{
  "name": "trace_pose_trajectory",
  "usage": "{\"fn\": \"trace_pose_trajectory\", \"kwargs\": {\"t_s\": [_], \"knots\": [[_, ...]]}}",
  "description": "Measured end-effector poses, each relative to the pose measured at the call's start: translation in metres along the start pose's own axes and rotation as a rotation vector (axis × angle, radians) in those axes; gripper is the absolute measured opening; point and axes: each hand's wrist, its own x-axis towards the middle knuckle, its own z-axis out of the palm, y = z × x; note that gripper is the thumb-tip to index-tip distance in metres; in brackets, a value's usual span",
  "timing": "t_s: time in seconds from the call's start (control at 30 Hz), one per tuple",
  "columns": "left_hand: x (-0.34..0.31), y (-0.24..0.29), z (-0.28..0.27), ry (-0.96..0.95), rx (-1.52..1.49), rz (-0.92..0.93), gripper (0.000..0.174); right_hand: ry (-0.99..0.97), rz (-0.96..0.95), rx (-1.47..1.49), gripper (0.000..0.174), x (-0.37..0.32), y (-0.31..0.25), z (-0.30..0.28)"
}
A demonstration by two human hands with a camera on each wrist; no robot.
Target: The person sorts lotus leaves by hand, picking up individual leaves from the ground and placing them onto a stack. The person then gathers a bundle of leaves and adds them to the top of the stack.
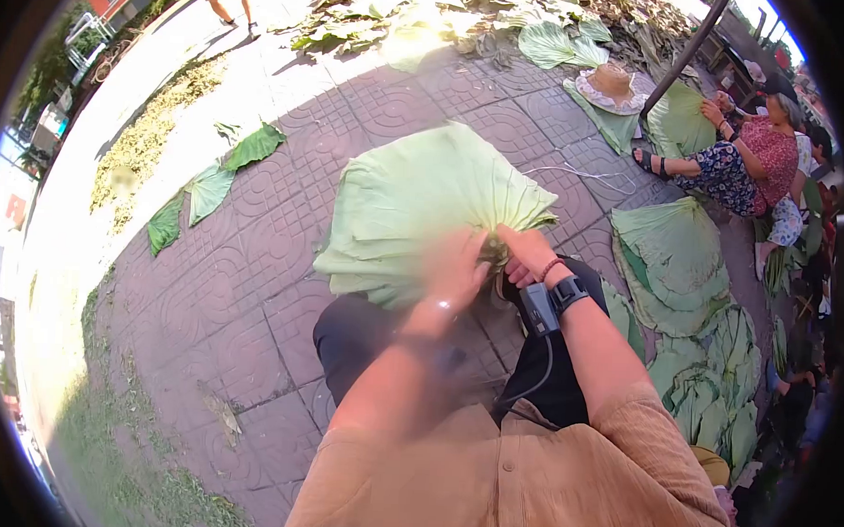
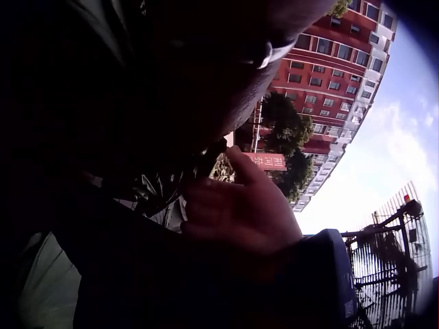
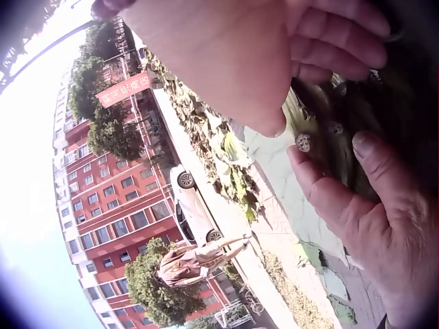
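A broad stack of pale green lotus leaves (image 1: 415,184) fans out in front of my knees, gathered at its near edge. My left hand (image 1: 454,265), blurred in the head view, is at that gathered base. Seen from the right wrist, my left hand (image 3: 374,216) has thumb and forefinger around the stem bundle, where a cut stem end (image 3: 303,142) shows its holes. My right hand (image 1: 529,253) is at the other side of the base, its thumb at the leaf edge. In the left wrist view my right hand (image 2: 240,212) shows its thumb held away from its fingers.
More stacked lotus leaves (image 1: 673,263) lie at my right, with crumpled ones (image 1: 711,385) nearer. A seated person (image 1: 756,154) handles a leaf beside a straw hat (image 1: 609,87). White string (image 1: 583,173) crosses the paving (image 1: 230,303). Loose leaf pieces (image 1: 211,191) lie left.
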Motion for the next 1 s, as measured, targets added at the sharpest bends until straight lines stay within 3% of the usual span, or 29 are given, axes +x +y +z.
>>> {"fn": "trace_pose_trajectory", "kwargs": {"t_s": [0.17, 0.27, 0.37, 0.43, 0.53, 0.57, 0.67, 0.7, 0.77, 0.87, 0.97, 1.0], "knots": [[-0.005, 0.006, -0.005, 0.087, -0.002, 0.046, 0.052, -0.064, -0.262, 0.264, 0.039, -0.029, 0.002, -0.041], [-0.005, 0.011, -0.012, -0.015, 0.006, 0.014, 0.053, -0.143, -0.356, 0.575, 0.03, -0.055, 0.022, -0.087], [-0.004, 0.008, -0.006, -0.035, -0.034, 0.002, 0.052, -0.105, -0.351, 0.827, 0.023, -0.057, 0.081, -0.137], [-0.001, 0.006, -0.003, -0.059, -0.059, -0.021, 0.05, 0.048, -0.319, 0.939, 0.021, -0.056, 0.133, -0.16], [0.009, -0.021, 0.015, -0.112, 0.024, 0.063, 0.046, 0.152, -0.152, 1.158, 0.018, -0.047, 0.232, -0.179], [0.012, -0.028, 0.019, -0.132, 0.071, 0.108, 0.046, 0.187, -0.097, 1.202, 0.018, -0.042, 0.268, -0.178], [0.035, 0.02, -0.018, -0.325, 0.164, -0.193, 0.045, 0.319, 0.136, 1.422, 0.019, -0.03, 0.357, -0.152], [0.037, 0.013, -0.011, -0.244, 0.161, -0.119, 0.037, 0.369, 0.213, 1.497, 0.018, -0.026, 0.382, -0.137], [0.042, -0.014, 0.016, -0.079, 0.151, 0.033, 0.023, 0.246, 0.29, 1.614, 0.02, -0.002, 0.45, -0.109], [0.04, -0.024, 0.03, -0.058, 0.262, 0.075, 0.022, 0.272, 0.363, 1.648, 0.021, -0.007, 0.479, -0.069], [0.044, -0.013, 0.021, -0.19, 0.192, -0.116, 0.042, 0.255, 0.426, 1.649, 0.022, 0.02, 0.527, -0.035], [0.044, -0.018, 0.023, -0.112, 0.257, -0.002, 0.037, 0.221, 0.423, 1.644, 0.022, 0.031, 0.549, -0.025]]}}
